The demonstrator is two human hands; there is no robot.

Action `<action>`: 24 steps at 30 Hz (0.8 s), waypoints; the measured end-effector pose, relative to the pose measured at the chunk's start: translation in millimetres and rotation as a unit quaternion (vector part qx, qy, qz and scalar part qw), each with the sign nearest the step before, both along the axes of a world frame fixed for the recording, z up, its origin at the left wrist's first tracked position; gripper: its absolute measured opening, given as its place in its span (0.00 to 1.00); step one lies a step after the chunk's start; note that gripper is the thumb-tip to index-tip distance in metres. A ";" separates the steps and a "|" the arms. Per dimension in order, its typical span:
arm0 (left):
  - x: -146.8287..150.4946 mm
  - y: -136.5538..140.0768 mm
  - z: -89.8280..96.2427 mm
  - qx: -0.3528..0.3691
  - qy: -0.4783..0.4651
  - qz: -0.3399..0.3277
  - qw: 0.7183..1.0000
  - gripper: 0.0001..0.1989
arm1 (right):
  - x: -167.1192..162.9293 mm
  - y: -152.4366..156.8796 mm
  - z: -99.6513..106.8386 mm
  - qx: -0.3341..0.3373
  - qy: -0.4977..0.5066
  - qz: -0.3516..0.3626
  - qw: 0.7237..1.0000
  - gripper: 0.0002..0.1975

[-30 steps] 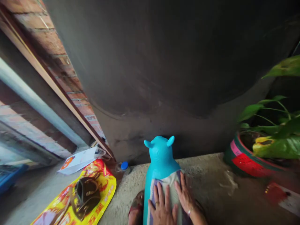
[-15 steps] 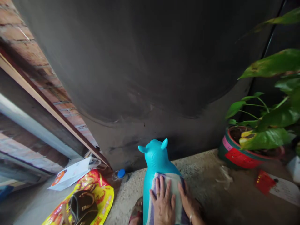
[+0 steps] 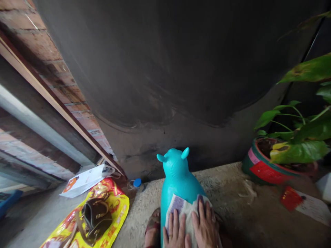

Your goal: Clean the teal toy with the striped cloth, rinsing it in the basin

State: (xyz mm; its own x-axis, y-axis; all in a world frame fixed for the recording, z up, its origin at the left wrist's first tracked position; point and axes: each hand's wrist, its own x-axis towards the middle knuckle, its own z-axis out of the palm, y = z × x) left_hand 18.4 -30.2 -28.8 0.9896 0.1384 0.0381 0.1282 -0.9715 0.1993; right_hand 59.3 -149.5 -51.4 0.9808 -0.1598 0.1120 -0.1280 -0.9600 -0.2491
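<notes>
A turquoise animal-shaped toy with two small ears stands at the bottom middle, its head toward the dark wall panel. Over its back lies a white and purple cloth. My left hand presses flat on the cloth's left part, fingers spread and a ring on one of them. Beside it, my right hand lies flat on the right part, fingers stretched forward. The toy's lower body is hidden by the cloth and hands.
A brown handbag rests on a yellow and red plastic bag at left, near a white paper bag and a blue-capped container. A potted plant stands at right. A sandalled foot shows left of the toy.
Both hands sit lower in view, and the right hand has come up onto the cloth from its right edge. The cloth's top edge has shifted and wrinkled. The view has turned slightly left.
</notes>
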 end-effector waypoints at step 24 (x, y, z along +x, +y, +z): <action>20.5 8.8 47.0 -0.106 0.053 0.024 0.993 0.25 | -33.3 13.0 48.2 0.004 0.037 0.132 0.991 0.27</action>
State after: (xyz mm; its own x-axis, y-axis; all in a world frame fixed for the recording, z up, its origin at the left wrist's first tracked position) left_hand 39.0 -21.3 18.2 0.9788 0.1786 -0.1007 0.2038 -0.9013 0.3822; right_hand 26.0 -136.5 -3.2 0.9939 0.1032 0.0380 0.1096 -0.9602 -0.2569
